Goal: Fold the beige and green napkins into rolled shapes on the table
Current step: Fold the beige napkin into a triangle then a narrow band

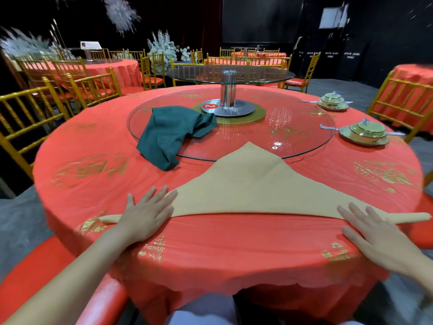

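The beige napkin [243, 186] lies flat on the red table as a wide triangle, its long folded edge nearest me and its tip reaching onto the glass turntable. My left hand [145, 214] presses flat on the napkin's left corner with straight fingers. My right hand [372, 233] lies flat on the right corner, fingers spread. The green napkin [168, 134] sits crumpled at the left, half on the turntable and half on the tablecloth, away from both hands.
A glass turntable [293, 132] on a steel post [227, 92] fills the table's middle. Two green lidded dish sets [364, 134] [332, 102] stand at the right rim. Gold chairs [28, 113] ring the red table [210, 249], with red seats beside me.
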Demonstrator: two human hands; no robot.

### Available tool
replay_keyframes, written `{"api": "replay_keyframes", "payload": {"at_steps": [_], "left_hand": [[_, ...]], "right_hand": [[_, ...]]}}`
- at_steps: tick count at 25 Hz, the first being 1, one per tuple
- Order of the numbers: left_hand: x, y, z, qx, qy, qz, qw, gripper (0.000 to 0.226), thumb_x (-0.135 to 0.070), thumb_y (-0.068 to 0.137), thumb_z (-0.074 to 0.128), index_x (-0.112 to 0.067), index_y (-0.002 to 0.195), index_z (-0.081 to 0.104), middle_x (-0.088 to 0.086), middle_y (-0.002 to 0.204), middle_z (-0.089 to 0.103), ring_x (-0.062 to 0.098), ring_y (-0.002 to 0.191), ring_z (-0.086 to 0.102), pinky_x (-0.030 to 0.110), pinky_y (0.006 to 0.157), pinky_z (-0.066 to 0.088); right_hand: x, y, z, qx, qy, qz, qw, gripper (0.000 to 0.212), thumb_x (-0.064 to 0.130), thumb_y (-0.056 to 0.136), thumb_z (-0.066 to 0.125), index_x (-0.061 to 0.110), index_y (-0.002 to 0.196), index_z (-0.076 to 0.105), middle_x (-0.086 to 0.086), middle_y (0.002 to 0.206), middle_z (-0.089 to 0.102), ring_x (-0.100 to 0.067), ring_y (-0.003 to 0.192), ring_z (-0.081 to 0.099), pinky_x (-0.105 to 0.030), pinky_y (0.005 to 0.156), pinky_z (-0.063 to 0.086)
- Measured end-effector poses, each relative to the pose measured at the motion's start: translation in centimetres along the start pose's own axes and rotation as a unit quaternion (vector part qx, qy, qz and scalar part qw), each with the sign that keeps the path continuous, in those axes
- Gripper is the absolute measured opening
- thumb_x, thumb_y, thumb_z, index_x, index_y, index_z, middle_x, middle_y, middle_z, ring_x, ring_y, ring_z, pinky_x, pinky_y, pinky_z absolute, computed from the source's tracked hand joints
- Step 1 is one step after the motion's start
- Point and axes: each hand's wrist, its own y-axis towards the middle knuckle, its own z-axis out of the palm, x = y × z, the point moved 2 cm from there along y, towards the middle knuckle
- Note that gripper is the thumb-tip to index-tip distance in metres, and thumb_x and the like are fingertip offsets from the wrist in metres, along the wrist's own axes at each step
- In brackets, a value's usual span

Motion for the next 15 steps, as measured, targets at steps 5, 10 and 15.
{"api": "replay_keyframes", "payload": {"at_steps": [5, 10, 15], "left_hand": [[0.4, 0.6, 0.5, 0.007, 0.009, -0.001, 1.000, 0.049, -0.049, 0.097, 0.015, -0.049, 0.143, -0.004, -0.017, 0.156, -0.006, 0.013, 0.145, -0.009, 0.061, 0.110, -0.003], [-1.3, 0.8, -0.1, -0.068, -0.028, 0.138, 0.988, 0.057, -0.031, 0.090, 0.028, -0.051, 0.142, 0.017, -0.025, 0.151, 0.005, 0.006, 0.143, -0.001, 0.057, 0.112, 0.001], [-10.3, 0.4, -0.1, -0.020, -0.044, 0.247, 0.968, 0.074, -0.064, 0.076, 0.002, -0.039, 0.145, 0.013, -0.025, 0.150, 0.003, -0.002, 0.140, -0.005, 0.031, 0.115, -0.003]], "right_hand": [[-1.4, -1.0, -0.2, 0.002, 0.012, 0.046, 0.999, 0.074, 0.086, 0.048, -0.029, 0.071, 0.120, -0.019, 0.012, 0.158, -0.005, -0.023, 0.146, -0.005, -0.052, 0.114, 0.004], [-1.4, -0.9, -0.1, 0.019, 0.027, 0.052, 0.998, 0.080, 0.087, 0.045, -0.029, 0.069, 0.123, -0.018, 0.011, 0.157, -0.010, -0.025, 0.145, -0.009, -0.055, 0.113, -0.002], [-1.3, -0.8, 0.1, 0.021, 0.051, 0.047, 0.997, 0.080, 0.088, 0.046, -0.028, 0.069, 0.123, -0.018, 0.010, 0.157, -0.011, -0.026, 0.144, -0.013, -0.054, 0.113, -0.006]]}}
